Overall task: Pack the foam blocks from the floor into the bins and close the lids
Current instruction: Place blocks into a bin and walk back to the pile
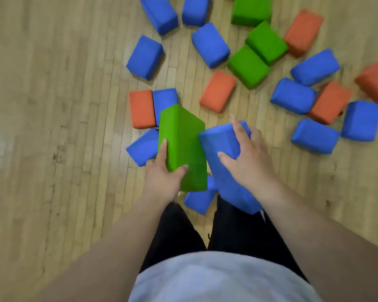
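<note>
Plainly, both hands are loaded. The left hand (162,178) grips a green block (183,140) near its lower end, thumb on the face toward the camera and fingers wrapped round the left side. The right hand (248,159) spreads over the upper end of a blue block (218,138), thumb on the near face and fingers hooked over the far edge. Both blocks are lifted off the floor (52,105) and tilted, and their upper corners meet or nearly meet (I cannot tell which). The bins are not in view.

The likeliest slip, I judge, is the green block. It is held one-handed and low down, so its long free end could lever out of the grip if it knocks the blue block. Each block is wide for a single hand, and foam squashes, so a hard squeeze may pop it free rather than secure it.

Underfoot is the other hazard. A loose block (200,201) lies right between the legs (177,232), and scattered blocks (292,95) cover the floor ahead. A turn toward the bins with eyes on the load could end in a trip or a kicked block.
</note>
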### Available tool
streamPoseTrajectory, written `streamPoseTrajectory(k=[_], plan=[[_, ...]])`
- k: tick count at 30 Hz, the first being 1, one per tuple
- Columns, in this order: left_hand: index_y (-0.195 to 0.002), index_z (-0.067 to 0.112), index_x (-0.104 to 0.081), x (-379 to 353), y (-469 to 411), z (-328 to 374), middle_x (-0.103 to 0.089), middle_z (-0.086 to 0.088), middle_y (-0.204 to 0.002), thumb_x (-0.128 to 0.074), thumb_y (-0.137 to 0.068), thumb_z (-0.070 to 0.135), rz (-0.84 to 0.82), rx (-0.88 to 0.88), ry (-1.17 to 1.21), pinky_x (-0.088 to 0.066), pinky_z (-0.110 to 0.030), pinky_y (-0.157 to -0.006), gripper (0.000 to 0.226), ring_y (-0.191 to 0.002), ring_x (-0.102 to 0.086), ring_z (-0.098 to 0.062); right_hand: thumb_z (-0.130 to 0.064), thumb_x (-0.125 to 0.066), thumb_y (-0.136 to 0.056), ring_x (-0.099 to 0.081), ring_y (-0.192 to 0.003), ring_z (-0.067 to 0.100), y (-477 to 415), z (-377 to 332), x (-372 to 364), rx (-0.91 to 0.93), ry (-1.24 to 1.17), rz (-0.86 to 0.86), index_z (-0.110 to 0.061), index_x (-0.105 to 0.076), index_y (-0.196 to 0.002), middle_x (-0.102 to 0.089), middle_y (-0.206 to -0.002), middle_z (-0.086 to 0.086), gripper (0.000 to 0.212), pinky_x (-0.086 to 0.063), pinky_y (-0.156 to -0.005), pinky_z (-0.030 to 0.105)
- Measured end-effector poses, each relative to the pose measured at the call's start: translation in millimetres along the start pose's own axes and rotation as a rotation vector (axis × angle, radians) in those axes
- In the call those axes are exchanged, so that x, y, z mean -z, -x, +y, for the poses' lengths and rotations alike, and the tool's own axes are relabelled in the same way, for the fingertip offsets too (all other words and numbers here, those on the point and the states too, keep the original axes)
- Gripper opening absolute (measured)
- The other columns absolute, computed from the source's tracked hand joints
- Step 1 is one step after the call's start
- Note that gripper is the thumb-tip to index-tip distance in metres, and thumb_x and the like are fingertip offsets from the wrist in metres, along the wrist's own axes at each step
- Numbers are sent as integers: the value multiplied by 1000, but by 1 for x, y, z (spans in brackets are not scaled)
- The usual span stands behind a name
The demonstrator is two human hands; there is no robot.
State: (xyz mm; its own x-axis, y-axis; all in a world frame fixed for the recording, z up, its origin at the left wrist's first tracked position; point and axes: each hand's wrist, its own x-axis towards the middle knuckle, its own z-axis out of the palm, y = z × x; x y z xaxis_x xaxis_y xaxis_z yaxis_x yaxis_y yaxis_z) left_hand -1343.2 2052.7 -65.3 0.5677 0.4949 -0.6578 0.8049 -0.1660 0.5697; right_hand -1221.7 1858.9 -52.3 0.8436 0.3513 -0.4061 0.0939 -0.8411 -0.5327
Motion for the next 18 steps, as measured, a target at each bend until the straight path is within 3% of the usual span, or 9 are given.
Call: streamPoseTrajectory(k=[5,7,9,11,14,18], plan=[[-149,62,-20,62,37,28,-49,2,-141,-71,-65,59,-196,-262,-189,-52,-36,-99,98,-115,-61,-17,-42,-72,-86,-35,-138,21,105,-22,22,-138,-171,265,-49,-17,-157,-32,-149,3,90,-30,-107,27],[-151,60,-22,78,46,42,-53,1,-136,-74,-72,51,-271,-347,-260,-52,-24,-82,95,-108,-63,-14,-44,-72,-87,-33,-140,16,143,-26,21,-204,-262,347,-54,-12,-155,-30,-151,-1,92,-31,-110,29],[-154,54,-24,78,61,59,-61,1,-125,-78,-80,43,-357,-421,-317,-47,-12,-69,92,-94,-65,1,-45,-71,-87,-28,-144,15,177,-25,23,-267,-322,412,-60,-6,-153,-27,-154,-3,93,-32,-114,35],[-153,55,-24,65,76,75,-63,0,-121,-76,-71,55,-449,-481,-372,-51,-15,-74,98,-93,-66,0,-42,-72,-87,-29,-144,15,206,-17,29,-329,-335,507,-58,-11,-154,-28,-154,-2,92,-29,-114,31],[-142,73,-23,26,92,102,-59,-4,-129,-74,-58,67,-540,-575,-421,-55,-38,-97,98,-109,-66,-15,-35,-77,-85,-34,-140,15,243,1,49,-431,-348,674,-51,-17,-154,-33,-151,0,93,-24,-109,20],[-139,76,-25,-49,125,146,-59,-2,-132,-75,-61,67,-629,-740,-505,-53,-43,-102,93,-116,-63,-18,-26,-79,-80,-37,-135,17,290,43,79,-578,-360,910,-40,-33,-155,-35,-147,3,89,-27,-110,21]])
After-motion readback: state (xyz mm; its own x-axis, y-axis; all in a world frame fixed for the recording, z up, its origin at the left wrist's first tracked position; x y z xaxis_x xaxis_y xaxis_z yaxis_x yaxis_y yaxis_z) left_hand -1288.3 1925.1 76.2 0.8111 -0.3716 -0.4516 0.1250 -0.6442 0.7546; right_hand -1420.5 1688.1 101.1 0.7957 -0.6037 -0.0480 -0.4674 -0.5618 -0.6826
